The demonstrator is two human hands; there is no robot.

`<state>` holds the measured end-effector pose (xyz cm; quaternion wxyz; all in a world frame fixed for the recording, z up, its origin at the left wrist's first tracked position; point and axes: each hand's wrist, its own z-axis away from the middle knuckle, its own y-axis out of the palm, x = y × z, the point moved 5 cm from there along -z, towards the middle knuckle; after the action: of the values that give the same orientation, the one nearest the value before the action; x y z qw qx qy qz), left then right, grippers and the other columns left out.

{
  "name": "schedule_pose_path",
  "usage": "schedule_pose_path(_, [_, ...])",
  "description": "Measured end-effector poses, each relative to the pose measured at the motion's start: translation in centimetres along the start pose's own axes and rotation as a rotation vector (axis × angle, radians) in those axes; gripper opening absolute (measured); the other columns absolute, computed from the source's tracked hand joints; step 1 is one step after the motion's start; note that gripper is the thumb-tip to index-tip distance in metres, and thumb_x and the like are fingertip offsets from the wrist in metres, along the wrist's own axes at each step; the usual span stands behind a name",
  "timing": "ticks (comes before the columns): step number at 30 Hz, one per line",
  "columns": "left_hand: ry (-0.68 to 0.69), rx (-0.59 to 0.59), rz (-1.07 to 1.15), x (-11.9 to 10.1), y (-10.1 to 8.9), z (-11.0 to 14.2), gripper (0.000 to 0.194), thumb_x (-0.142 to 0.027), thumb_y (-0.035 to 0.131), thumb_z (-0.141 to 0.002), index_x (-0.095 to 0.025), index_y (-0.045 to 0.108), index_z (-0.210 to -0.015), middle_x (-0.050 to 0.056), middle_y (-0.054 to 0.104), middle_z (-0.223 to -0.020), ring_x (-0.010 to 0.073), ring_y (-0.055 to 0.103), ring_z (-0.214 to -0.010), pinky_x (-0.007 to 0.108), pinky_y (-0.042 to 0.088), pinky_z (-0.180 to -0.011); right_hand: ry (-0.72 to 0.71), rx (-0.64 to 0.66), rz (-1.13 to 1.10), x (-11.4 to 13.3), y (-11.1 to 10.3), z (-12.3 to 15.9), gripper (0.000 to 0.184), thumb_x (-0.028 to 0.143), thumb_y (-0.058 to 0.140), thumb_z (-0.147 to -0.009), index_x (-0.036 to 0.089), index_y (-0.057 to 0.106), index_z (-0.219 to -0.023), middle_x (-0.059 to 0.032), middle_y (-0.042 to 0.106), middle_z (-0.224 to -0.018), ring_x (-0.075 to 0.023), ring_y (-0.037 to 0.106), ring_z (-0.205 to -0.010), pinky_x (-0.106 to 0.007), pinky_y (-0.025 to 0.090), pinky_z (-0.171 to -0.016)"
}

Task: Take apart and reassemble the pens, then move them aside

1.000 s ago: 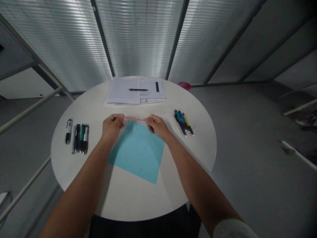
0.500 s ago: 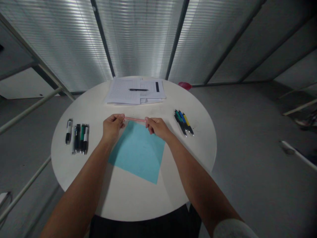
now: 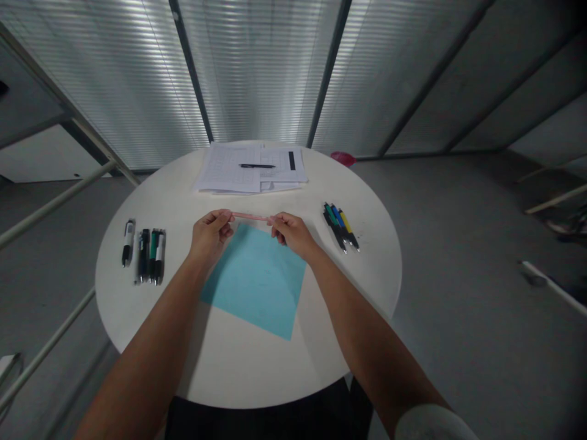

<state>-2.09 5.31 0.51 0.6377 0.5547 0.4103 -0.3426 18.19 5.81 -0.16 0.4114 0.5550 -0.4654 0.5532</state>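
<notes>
A thin pink strip, possibly a band, runs nearly level between my two hands. My left hand pinches its left end between thumb and fingers. At the other end, my right hand is closed on it in the same kind of pinch. Exactly what the strip is made of is too small to tell. Below it, a light blue sheet of paper lies turned at an angle on the round white table. My right hand is over the sheet's upper right edge, my left hand by its upper left corner.
Several pens lie at the left of the table, one pen a little apart. More pens lie in a group at the right. Printed papers with a black pen on top are at the back.
Both hands and the pink strip have shifted very slightly, the strip's line rising a little. The sheet, pens and papers stay where they were.
</notes>
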Motion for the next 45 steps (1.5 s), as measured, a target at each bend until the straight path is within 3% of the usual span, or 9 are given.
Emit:
schedule_pose_path(11, [0.027,0.037,0.003,-0.2,0.1,0.2,0.019,-0.023,0.078,-0.065,-0.014,0.063,-0.068,0.000,0.060,-0.065,0.0047,0.044,-0.051,0.019,0.036,-0.049,0.049,-0.044,-0.017,0.3,-0.2,0.3,0.049,0.064,0.056,-0.080,0.017,0.063,-0.069,0.0011,0.056,-0.049,-0.0075,0.045,-0.041,-0.022,0.035,-0.042])
schedule_pose_path(18, [0.071,0.099,-0.173,0.7,0.4,0.1,0.020,-0.027,0.077,-0.068,-0.015,0.067,-0.079,0.003,0.065,-0.071,0.0075,0.050,-0.053,0.022,0.039,-0.051,0.094,-0.099,-0.432,-0.1,-1.0,-0.3,0.043,0.061,0.056,-0.081,0.022,0.063,-0.098,0.0005,0.066,-0.074,-0.0083,0.051,-0.047,-0.022,0.037,-0.043])
schedule_pose_path(26, [0.198,0.142,-0.442,0.8,0.9,0.6,0.025,-0.034,0.077,-0.069,-0.016,0.066,-0.081,0.002,0.064,-0.069,0.0109,0.056,-0.061,0.024,0.041,-0.058,0.217,0.058,-0.758,0.5,-0.5,0.1,0.046,0.061,0.036,-0.090,0.027,0.061,-0.109,-0.0014,0.064,-0.088,-0.0132,0.059,-0.064,-0.024,0.047,-0.050])
schedule_pose_path(30, [0.227,0.225,-0.559,0.9,1.6,1.2,0.024,-0.035,0.073,-0.072,-0.016,0.064,-0.082,0.003,0.065,-0.073,0.0124,0.058,-0.066,0.025,0.044,-0.063,0.241,0.149,-0.859,1.1,0.0,0.4,0.052,0.063,0.030,-0.090,0.022,0.061,-0.100,-0.0058,0.066,-0.099,-0.0171,0.062,-0.072,-0.028,0.050,-0.053])
schedule_pose_path(35, [0.376,0.480,-0.831,-0.1,2.3,2.3,0.024,-0.020,0.063,-0.071,-0.016,0.067,-0.094,0.006,0.069,-0.091,0.0175,0.062,-0.085,0.030,0.047,-0.082,0.218,0.171,-0.983,1.5,-0.3,0.7,0.050,0.063,0.031,-0.089,0.020,0.056,-0.080,-0.0060,0.066,-0.090,-0.0172,0.060,-0.069,-0.032,0.052,-0.061])
schedule_pose_path(40, [0.401,0.244,-1.074,-0.3,0.1,1.0,0.020,-0.016,0.051,-0.073,-0.016,0.068,-0.083,0.006,0.069,-0.080,0.0171,0.060,-0.073,0.029,0.049,-0.073,0.151,0.107,-1.065,1.6,-1.4,0.7,0.049,0.062,0.030,-0.089,0.021,0.050,-0.072,-0.0029,0.060,-0.076,-0.0145,0.052,-0.058,-0.031,0.048,-0.058])
schedule_pose_path(45, [0.432,0.285,-1.292,0.7,-0.2,0.1,0.021,-0.018,0.053,-0.074,-0.017,0.071,-0.084,0.007,0.069,-0.082,0.0193,0.061,-0.076,0.031,0.047,-0.074,0.123,0.086,-1.075,1.8,-1.7,0.7,0.047,0.062,0.030,-0.088,0.021,0.047,-0.071,-0.0022,0.056,-0.073,-0.0141,0.048,-0.056,-0.030,0.045,-0.055])
